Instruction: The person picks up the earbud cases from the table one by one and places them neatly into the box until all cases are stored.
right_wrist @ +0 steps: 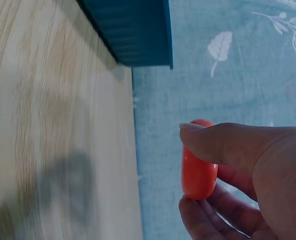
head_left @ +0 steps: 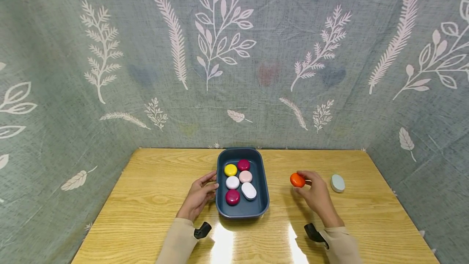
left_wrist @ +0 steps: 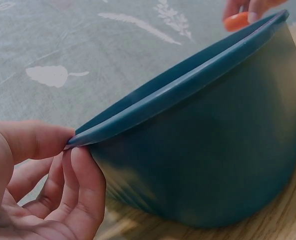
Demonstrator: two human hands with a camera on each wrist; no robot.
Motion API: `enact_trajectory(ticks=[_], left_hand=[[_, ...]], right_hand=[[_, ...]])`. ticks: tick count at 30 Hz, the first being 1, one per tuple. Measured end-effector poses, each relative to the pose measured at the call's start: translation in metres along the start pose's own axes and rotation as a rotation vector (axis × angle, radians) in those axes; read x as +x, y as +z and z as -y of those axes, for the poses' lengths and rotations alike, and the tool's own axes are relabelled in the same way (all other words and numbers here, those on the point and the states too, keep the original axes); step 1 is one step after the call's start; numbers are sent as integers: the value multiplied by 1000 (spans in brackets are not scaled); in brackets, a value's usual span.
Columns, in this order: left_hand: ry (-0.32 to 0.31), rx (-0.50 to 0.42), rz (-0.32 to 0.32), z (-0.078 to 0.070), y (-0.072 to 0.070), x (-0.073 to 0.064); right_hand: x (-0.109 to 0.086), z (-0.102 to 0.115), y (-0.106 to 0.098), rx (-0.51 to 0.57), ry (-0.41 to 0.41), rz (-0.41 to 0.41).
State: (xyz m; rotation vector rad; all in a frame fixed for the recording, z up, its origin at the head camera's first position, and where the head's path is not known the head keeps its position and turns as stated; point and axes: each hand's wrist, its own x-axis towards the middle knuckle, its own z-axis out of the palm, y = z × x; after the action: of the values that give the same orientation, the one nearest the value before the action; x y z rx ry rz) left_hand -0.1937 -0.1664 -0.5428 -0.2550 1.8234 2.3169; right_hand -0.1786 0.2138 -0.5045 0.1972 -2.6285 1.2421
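A dark blue rounded plastic tub [head_left: 242, 212] stands on the table in the head view. My left hand [head_left: 198, 198] pinches its left rim between thumb and fingers, as the left wrist view shows up close [left_wrist: 182, 95]. Right of the tub, my right hand [head_left: 318, 196] holds a glossy orange-red rounded disc [head_left: 297, 180] above the table. The right wrist view has this disc [right_wrist: 198, 172] edge-on between thumb and fingers. Inside the tub lie several similar pieces: a yellow disc [head_left: 230, 170], dark red discs [head_left: 232, 197], a pink disc [head_left: 245, 177], a white disc [head_left: 232, 182] and a white oval [head_left: 249, 191].
A pale green oval piece [head_left: 337, 183] lies on the wooden table [head_left: 161, 174], just right of my right hand. Grey-green cloth [head_left: 234, 109] with white leaf prints hangs along the table's back and both sides. Small black devices [head_left: 202, 230] sit at both wrists.
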Motion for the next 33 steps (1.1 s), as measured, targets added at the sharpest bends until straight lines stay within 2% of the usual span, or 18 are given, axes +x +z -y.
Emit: enact_trajectory(ticks=[18,33], left_hand=[[4,14,-2,-1,2,-2],[-10,7,-9,0,1,0]], right_hand=[[6,15,15,30,-52,22],[15,33,40,92,-139,29]])
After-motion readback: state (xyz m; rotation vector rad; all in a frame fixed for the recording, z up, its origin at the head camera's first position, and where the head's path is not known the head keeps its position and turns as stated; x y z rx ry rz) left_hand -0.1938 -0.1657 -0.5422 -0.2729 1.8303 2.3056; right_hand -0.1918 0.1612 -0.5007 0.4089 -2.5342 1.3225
